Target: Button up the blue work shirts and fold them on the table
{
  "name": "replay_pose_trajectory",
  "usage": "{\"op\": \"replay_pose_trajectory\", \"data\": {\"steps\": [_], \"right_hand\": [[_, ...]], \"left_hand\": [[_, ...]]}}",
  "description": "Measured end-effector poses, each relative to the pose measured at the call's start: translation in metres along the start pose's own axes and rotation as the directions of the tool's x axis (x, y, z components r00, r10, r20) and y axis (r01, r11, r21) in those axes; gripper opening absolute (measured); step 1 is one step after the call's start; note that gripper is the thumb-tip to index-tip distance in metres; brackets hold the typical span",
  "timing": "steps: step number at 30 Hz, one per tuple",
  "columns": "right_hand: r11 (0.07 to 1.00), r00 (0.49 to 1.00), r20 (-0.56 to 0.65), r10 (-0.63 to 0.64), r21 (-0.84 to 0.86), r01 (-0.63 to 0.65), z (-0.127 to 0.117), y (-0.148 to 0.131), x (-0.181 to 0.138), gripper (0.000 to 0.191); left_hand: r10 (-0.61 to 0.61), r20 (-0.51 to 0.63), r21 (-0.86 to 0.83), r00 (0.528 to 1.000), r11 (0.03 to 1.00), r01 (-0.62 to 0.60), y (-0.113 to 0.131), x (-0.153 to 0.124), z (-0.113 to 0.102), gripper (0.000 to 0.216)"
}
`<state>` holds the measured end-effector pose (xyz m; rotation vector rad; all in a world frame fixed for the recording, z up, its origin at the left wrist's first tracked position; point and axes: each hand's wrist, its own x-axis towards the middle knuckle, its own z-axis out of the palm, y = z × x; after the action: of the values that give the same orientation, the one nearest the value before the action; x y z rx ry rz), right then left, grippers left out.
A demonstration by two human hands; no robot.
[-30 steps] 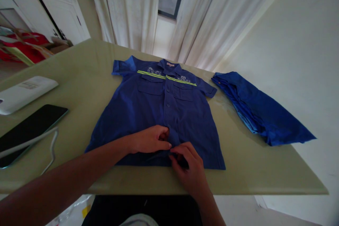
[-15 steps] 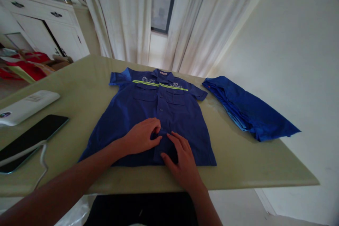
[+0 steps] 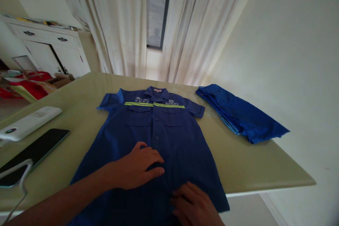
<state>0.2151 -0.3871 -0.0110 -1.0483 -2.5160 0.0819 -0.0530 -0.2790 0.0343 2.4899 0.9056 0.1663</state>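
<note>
A dark blue short-sleeved work shirt (image 3: 180, 152) lies front up, collar away from me, with a yellow-green stripe and white print across the chest. Its lower part reaches past the near table edge. My left hand (image 3: 140, 166) rests on the shirt's middle by the button strip, thumb and fingers apart. Near the hem, my right hand (image 3: 196, 204) is at the cloth with bent fingers; motion blurs them, so any grip is unclear. To the right, a folded bright blue garment (image 3: 243, 114) lies on the table.
On the left of the pale green table (image 3: 82, 113) are a white power bank-like device (image 3: 34, 122) and a black phone (image 3: 37, 152) with a white cable (image 3: 25, 176) across it. Curtains (image 3: 119, 24), a white cabinet (image 3: 53, 49) and a wall (image 3: 296, 60) stand beyond.
The shirt has shifted toward me, its hem now past the table edge. My right hand has moved down and nearer. My left hand has moved slightly nearer. The view has tilted up.
</note>
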Motion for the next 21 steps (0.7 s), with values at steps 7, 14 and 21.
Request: {"op": "replay_pose_trajectory", "data": {"steps": [7,14,21], "right_hand": [[0.984,0.996,0.082,0.028,0.174,-0.042,-0.037,0.001,0.014,0.035],[0.977,0.979,-0.029,0.203,0.069,-0.201,-0.037,0.070,0.079,0.036],[0.982,0.976,0.151,0.158,0.078,-0.171,0.031,0.108,0.208,0.070]], "left_hand": [[-0.166,-0.304,0.222,0.938,0.945,0.239,-0.059,0.040,0.022,0.073],[-0.307,-0.459,0.157,0.834,0.896,0.416,-0.125,0.021,-0.032,0.054],[-0.767,-0.581,-0.208,0.271,0.462,0.862,-0.228,-0.039,-0.087,0.048]]}}
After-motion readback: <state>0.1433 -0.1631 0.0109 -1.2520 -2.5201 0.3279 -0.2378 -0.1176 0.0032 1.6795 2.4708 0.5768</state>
